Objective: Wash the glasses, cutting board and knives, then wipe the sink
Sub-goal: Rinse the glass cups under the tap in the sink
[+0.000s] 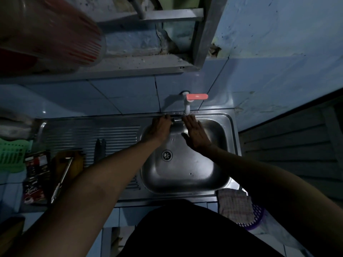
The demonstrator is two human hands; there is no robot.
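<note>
Both my hands reach into the far end of the steel sink point(187, 175), under the white tap point(186, 106) with its red lever. My left hand point(160, 127) lies with its fingers against the sink's back rim. My right hand point(195, 134) is flat with straight fingers under the spout. Neither holds anything that I can see. The drain point(167, 155) sits bare in the basin. A dark knife point(99, 149) lies on the ribbed drainboard point(89, 134) to the left. A brown cutting board point(65, 164) with a long metal utensil point(62, 178) across it lies nearer the left front.
A checked cloth point(234, 204) hangs at the sink's front right corner over a purple basket point(257, 217). A green basket point(12, 154) and dark sachets point(36, 179) stand at the left. A red-striped container point(55, 34) sits on the shelf above. Blue tiled wall lies behind the tap.
</note>
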